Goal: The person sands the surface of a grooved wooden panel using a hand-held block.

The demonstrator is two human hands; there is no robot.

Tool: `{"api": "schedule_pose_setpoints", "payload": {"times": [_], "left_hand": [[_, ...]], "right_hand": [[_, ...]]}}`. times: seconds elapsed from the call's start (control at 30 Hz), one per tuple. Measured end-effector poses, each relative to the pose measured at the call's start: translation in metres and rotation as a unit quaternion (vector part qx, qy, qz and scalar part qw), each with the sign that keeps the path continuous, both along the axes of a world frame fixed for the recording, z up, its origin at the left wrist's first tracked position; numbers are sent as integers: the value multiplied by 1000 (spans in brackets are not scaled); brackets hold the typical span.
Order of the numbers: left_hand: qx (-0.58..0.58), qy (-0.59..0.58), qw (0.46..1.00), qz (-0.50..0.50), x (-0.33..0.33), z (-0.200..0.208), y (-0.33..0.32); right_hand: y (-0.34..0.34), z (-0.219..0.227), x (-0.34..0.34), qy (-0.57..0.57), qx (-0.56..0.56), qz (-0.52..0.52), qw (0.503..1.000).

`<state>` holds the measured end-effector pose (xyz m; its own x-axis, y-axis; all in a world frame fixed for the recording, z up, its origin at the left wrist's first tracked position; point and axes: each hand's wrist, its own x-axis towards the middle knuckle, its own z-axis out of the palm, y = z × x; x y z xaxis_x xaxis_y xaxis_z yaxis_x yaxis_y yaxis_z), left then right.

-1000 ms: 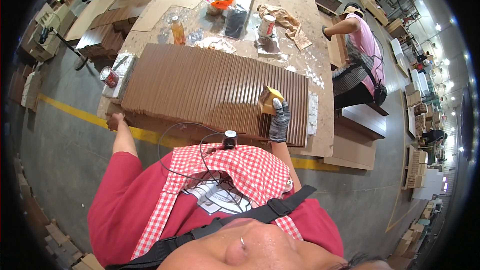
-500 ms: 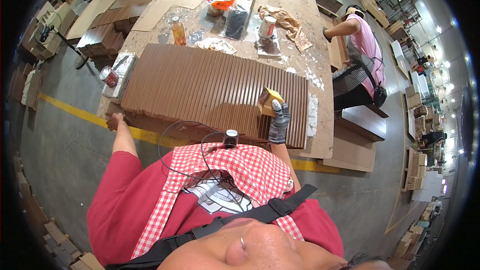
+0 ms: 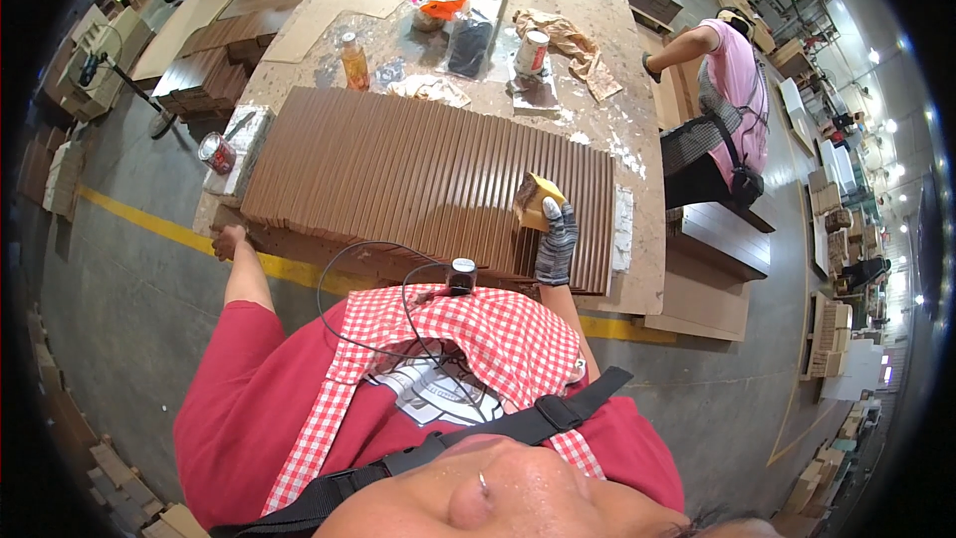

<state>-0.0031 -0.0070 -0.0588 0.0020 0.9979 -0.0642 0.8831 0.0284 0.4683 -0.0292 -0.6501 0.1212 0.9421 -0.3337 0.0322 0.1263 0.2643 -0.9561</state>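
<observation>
My right hand [image 3: 556,244], in a striped grey knit glove, grips a folded yellow sheet of sandpaper [image 3: 539,202] with a brown-stained face. It rests on the right part of a long row of brown wooden slats [image 3: 398,169], packed side by side across the workbench. My left hand [image 3: 231,242] is bare, with its fingers bent round the near left corner of the workbench [image 3: 637,229]. Part of those fingers is hard to see. A white-topped block [image 3: 239,144] bearing a red-and-silver can [image 3: 216,152] lies beside the slats' left end.
Beyond the slats stand a bottle of amber liquid [image 3: 355,63], a crumpled rag [image 3: 428,91], a white can [image 3: 532,53] and a tan cloth [image 3: 568,45]. A co-worker in pink [image 3: 732,80] stands at the right side. A dark cable [image 3: 344,251] loops before my apron.
The co-worker at the right has shifted posture, head and torso moving slightly. My two hands and the sandpaper show no clear movement.
</observation>
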Motion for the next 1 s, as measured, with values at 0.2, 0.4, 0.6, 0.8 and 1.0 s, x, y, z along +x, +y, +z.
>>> {"api": "schedule_pose_setpoints", "payload": {"times": [0.2, 0.4, 0.6, 0.8, 1.0], "left_hand": [[32, -3, 998, -53, -8, 6, -10], [-10, -137, 986, 100, 1, 11, -12], [-13, -20, 999, 24, -2, -2, 8], [-10, -81, 996, 46, -6, -5, 12], [-28, -115, 989, 90, 0, 22, -22]], "right_hand": [[0, -3, 1, 21, 12, -4, 1000], [-1, 3, 0, 8, -3, 7, 1000], [-2, -1, 1, 11, -10, -3, 1000], [-5, -11, 3, 2, 3, 15, 1000], [-5, -6, 2, -15, -1, 5, 1000]]}}
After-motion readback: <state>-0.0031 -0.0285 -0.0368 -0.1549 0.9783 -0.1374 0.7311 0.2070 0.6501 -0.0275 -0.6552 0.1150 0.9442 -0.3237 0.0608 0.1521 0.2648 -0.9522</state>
